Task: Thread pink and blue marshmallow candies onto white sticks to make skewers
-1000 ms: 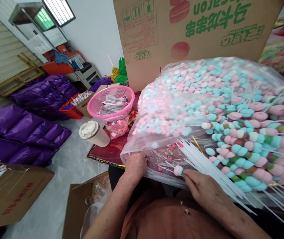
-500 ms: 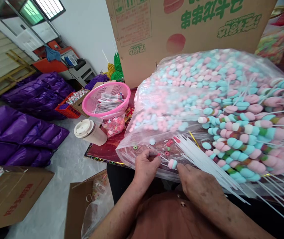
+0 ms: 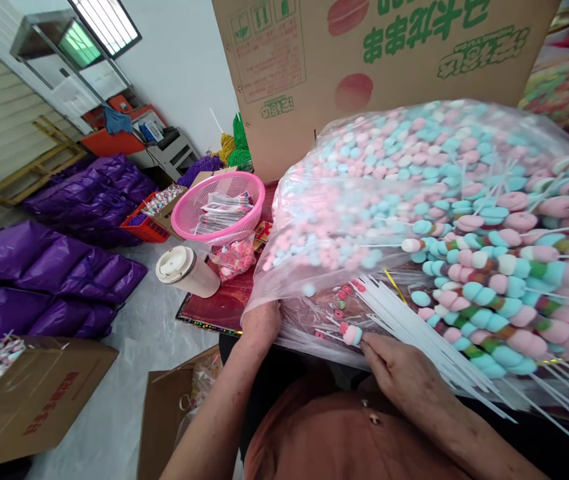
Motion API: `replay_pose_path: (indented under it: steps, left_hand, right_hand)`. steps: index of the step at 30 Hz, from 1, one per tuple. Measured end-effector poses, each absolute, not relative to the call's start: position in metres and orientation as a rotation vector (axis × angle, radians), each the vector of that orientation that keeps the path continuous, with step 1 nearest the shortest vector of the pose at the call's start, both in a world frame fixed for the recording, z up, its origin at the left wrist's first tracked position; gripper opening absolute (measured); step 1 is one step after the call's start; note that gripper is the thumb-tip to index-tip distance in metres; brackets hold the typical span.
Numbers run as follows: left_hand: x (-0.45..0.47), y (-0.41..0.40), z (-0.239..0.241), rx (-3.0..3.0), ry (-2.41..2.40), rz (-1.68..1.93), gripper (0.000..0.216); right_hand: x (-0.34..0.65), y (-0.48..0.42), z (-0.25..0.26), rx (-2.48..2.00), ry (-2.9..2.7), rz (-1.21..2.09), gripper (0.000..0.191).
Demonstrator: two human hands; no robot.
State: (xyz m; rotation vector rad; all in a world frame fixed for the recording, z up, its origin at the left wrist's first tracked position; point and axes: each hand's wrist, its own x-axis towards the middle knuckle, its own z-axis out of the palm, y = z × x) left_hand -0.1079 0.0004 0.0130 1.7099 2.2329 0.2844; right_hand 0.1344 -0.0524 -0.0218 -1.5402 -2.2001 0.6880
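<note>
My right hand [image 3: 402, 367] is closed on a thin white candy skewer, which carries a pink, white and blue marshmallow [image 3: 352, 335] with a red gummy ring [image 3: 344, 327] beside it at the tip end. My left hand [image 3: 261, 327] is at the front edge of the clear plastic bag [image 3: 269, 293]; its fingers are hidden by the plastic and the hand's own back. Several small red and green gummy rings [image 3: 340, 303] lie between the hands and the bag. To the right of them is a bundle of white sticks [image 3: 404, 327].
Finished marshmallow skewers [image 3: 499, 303] are piled at the right. Loose pink and blue marshmallows [image 3: 394, 147] fill the bag, before a large carton [image 3: 284, 60]. A pink basket [image 3: 179, 217] of packets and a lidded cup [image 3: 199, 277] stand left. Purple bags [image 3: 54, 267] lie on the floor.
My left hand has left the skewer tip and moved left to the bag's edge. A red gummy ring now sits beside the marshmallow. My right hand keeps its hold.
</note>
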Motion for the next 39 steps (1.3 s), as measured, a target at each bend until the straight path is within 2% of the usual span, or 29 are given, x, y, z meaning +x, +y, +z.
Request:
replay_pose_path:
  steps: [3, 5, 9, 14, 17, 23, 28, 34, 36, 39]
  left_hand:
    - [-0.111, -0.001, 0.014, 1.687, 2.166, 0.316, 0.022]
    - [-0.105, -0.008, 0.018, 1.610, 1.953, 0.488, 0.020]
    - [-0.085, -0.019, 0.026, 1.088, 1.480, 0.856, 0.023]
    - [-0.056, -0.025, 0.024, 0.637, 1.338, 1.008, 0.030]
    - [-0.047, -0.031, 0.017, 0.777, 1.421, 1.062, 0.026]
    - [-0.046, -0.042, 0.005, 1.628, 1.737, 1.081, 0.014]
    - [-0.046, -0.034, 0.007, 1.287, 1.648, 0.990, 0.018]
    - [-0.042, -0.030, 0.006, 0.893, 1.538, 1.069, 0.024]
    - [-0.041, -0.032, 0.005, 0.914, 1.546, 1.058, 0.025]
    - [-0.038, -0.039, 0.004, 1.247, 1.612, 1.012, 0.020]
  right_hand:
    - [0.132, -0.055, -0.017, -1.482, -2.176, 0.700, 0.030]
    - [0.130, -0.054, -0.012, -1.444, -2.159, 0.705, 0.030]
    - [0.124, -0.052, -0.004, -1.381, -2.190, 0.655, 0.028]
    - [0.118, -0.051, 0.000, -1.452, -2.254, 0.416, 0.024]
    - [0.118, -0.053, -0.001, -1.519, -2.285, 0.346, 0.022]
    - [0.117, -0.055, -0.004, -1.521, -2.313, 0.284, 0.023]
    - [0.119, -0.052, -0.003, -1.476, -2.295, 0.300, 0.024]
    - [0.121, -0.050, -0.001, -1.478, -2.278, 0.313, 0.024]
    - [0.120, -0.051, 0.000, -1.531, -2.295, 0.345, 0.024]
    - [0.117, -0.053, 0.001, -1.582, -2.346, 0.398, 0.025]
